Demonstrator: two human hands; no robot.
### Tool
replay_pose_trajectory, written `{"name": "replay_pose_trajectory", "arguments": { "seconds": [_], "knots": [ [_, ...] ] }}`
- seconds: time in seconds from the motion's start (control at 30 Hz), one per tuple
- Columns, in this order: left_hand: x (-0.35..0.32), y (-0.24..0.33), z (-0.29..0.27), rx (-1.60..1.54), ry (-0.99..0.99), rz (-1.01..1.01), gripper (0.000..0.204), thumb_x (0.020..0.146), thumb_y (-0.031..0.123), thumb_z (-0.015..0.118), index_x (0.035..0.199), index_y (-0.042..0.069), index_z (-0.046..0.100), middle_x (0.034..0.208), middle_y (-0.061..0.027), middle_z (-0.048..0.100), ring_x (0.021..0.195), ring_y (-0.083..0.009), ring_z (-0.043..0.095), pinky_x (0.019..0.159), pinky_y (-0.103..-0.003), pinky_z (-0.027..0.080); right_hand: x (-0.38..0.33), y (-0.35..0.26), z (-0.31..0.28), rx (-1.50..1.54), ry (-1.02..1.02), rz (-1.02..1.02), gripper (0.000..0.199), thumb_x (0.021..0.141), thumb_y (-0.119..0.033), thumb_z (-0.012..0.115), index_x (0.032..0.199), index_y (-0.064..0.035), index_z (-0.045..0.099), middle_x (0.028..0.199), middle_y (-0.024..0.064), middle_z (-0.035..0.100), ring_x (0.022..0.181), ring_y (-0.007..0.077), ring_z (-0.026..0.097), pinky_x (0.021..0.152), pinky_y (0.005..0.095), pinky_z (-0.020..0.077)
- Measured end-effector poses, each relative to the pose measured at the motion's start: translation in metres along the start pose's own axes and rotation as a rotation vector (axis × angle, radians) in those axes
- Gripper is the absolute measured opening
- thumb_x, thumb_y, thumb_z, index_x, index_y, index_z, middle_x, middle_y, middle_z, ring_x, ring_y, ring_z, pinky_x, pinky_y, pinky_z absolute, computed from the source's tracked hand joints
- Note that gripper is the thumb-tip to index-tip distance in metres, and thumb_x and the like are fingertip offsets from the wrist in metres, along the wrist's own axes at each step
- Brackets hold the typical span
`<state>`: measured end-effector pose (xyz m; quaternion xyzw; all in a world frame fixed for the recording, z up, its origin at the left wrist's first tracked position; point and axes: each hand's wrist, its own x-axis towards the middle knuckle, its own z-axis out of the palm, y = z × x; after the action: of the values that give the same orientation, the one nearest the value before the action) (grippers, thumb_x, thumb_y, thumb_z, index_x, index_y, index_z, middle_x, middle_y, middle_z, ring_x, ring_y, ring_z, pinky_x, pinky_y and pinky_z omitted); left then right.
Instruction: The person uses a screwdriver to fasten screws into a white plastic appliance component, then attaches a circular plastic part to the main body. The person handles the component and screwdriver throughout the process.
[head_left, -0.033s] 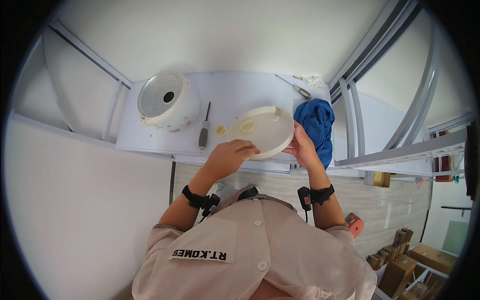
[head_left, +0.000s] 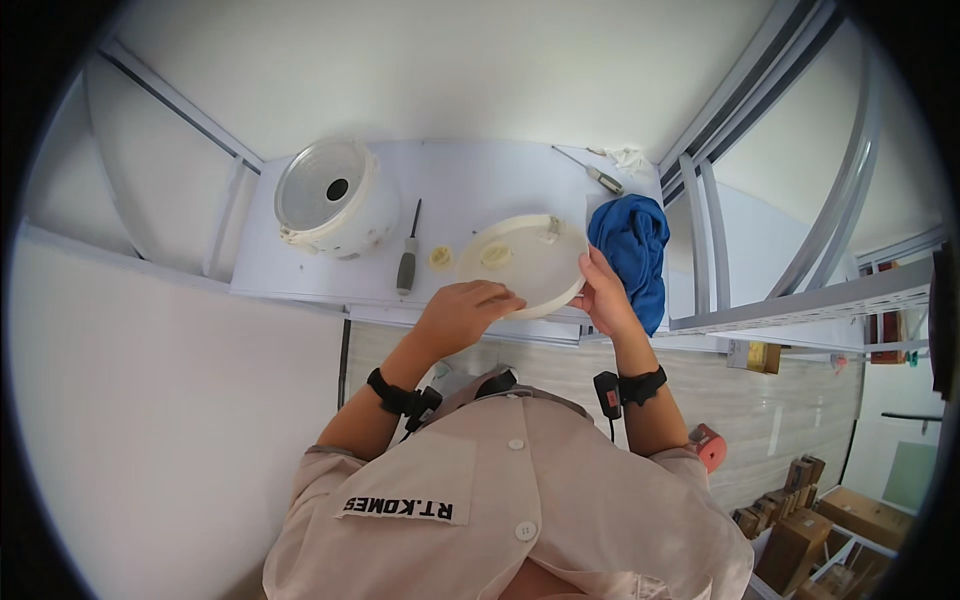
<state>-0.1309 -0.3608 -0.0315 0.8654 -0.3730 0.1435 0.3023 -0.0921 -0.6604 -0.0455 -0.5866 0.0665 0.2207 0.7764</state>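
A round white plastic lid [head_left: 540,262] is tilted over the front of the worktop, held between my two hands. My left hand [head_left: 462,318] is closed at its near-left rim, fingertips lying over the inner face. Around the right rim my right hand [head_left: 602,292] is closed, with the thumb on the edge and the other fingers partly hidden beneath. A pale yellow round piece [head_left: 495,256] shows at the lid's left side. Just left of the lid sits a small yellowish cap [head_left: 441,258]. A grey-handled screwdriver [head_left: 407,262] lies beyond my left hand.
At the back left stands a white rice cooker body [head_left: 335,200] with a dark hole in its base. A bunched blue cloth [head_left: 632,260] lies right of my right hand. Behind it are another screwdriver [head_left: 600,178] and crumpled white material [head_left: 630,162]. Metal frame posts [head_left: 700,240] border the worktop.
My right thumb has shifted slightly along the lid's rim, and my left fingertips have slid a little to the right. The lid stays in both hands.
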Motion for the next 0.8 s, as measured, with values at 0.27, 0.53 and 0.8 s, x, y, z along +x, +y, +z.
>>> {"name": "replay_pose_trajectory", "arguments": {
  "seconds": [0.27, 0.53, 0.8],
  "knots": [
    [-0.014, -0.002, 0.031, 0.066, -0.014, 0.051, 0.044, 0.095, 0.009, 0.069, 0.132, 0.028, 0.082, 0.115, 0.0063, 0.078, 0.112, -0.0178, 0.074, 0.094, -0.037, 0.056, 0.02, 0.028, -0.012, -0.046, 0.115, 0.102, 0.066, 0.109, -0.033, 0.07, 0.167, -0.01, 0.048, 0.141, 0.0106, 0.069, 0.117, 0.0207, 0.072, 0.092, 0.0366, 0.0629],
    [-0.022, -0.01, 0.054, 0.084, -0.019, 0.011, 0.047, 0.094, 0.007, 0.07, 0.133, 0.03, 0.081, 0.115, 0.0078, 0.077, 0.114, -0.017, 0.07, 0.091, -0.037, 0.052, 0.042, 0.044, -0.013, -0.243, 0.183, 0.08, 0.07, 0.108, -0.036, 0.072, 0.166, -0.0077, 0.045, 0.125, 0.0084, 0.073, 0.09, 0.0147, 0.069, 0.065, 0.031, 0.0549],
    [-0.013, -0.014, 0.072, 0.097, -0.029, 0.006, 0.038, 0.093, 0.01, 0.072, 0.125, 0.026, 0.084, 0.114, 0.0062, 0.076, 0.115, -0.0192, 0.07, 0.09, -0.038, 0.054, 0.044, 0.06, -0.029, -0.263, 0.285, 0.058, 0.072, 0.104, -0.023, 0.077, 0.165, -0.0047, 0.043, 0.135, 0.0135, 0.069, 0.11, 0.0201, 0.071, 0.086, 0.0357, 0.0614]
  ]
}}
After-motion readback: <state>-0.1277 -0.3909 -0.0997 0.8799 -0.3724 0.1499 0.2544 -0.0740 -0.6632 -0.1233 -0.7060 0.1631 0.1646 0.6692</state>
